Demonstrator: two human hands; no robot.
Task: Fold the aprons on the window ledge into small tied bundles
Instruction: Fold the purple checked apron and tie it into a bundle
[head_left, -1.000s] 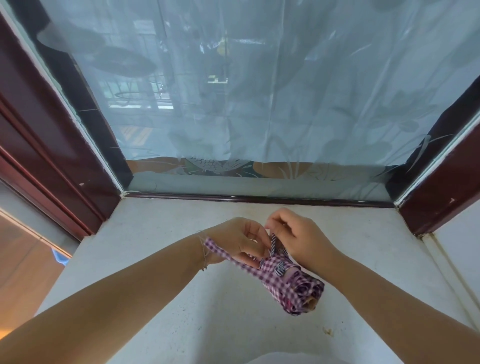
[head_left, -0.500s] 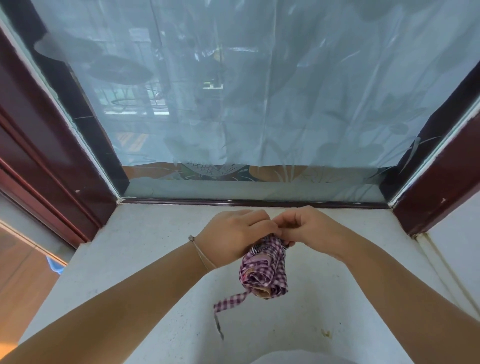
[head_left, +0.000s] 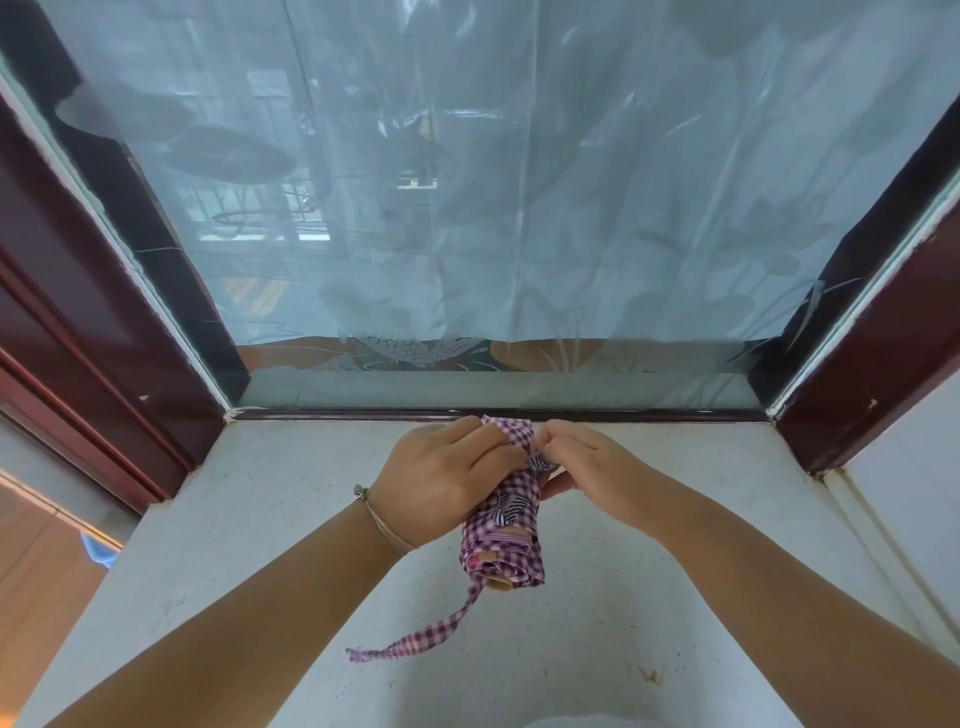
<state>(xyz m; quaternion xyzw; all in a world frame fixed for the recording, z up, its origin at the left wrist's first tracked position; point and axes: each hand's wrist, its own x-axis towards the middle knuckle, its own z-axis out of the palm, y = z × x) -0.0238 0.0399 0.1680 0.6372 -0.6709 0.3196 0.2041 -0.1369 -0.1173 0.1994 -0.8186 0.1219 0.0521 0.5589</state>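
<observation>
— Where is the apron (head_left: 503, 540) at this moment?

— It is rolled into a small bundle, and I hold it above the ledge (head_left: 249, 561), in the middle, close to the window (head_left: 467, 208). The open end of the roll points toward me. I cannot tell if its lower end touches the ledge.

— And your left hand (head_left: 441, 483)?

— It comes in from the lower left with the back of the hand up. The fingers are curled over the top of the bundle and grip it. On this wrist there is a thin bracelet (head_left: 382, 522).

— The right hand (head_left: 582, 470)?

— It comes from the lower right, and the forearm goes diagonally over the ledge. The fingers are bent, and the fingertips (head_left: 540, 441) pinch a piece of the checked cloth at the top of the bundle, just beside the left hand's fingers. The two hands almost touch there. The thumb is under the bundle, I think, but it is partly hidden.

— Is there a strap (head_left: 415, 634)?

— Yes, one loose strap hangs from the near end of the bundle and goes down to the left. Its end lies on the ledge, between my two forearms.

— Anything else?

— A small brown spot (head_left: 649, 675) on the ledge, near my right forearm, and the dark red frame (head_left: 883, 338) on both sides.
</observation>
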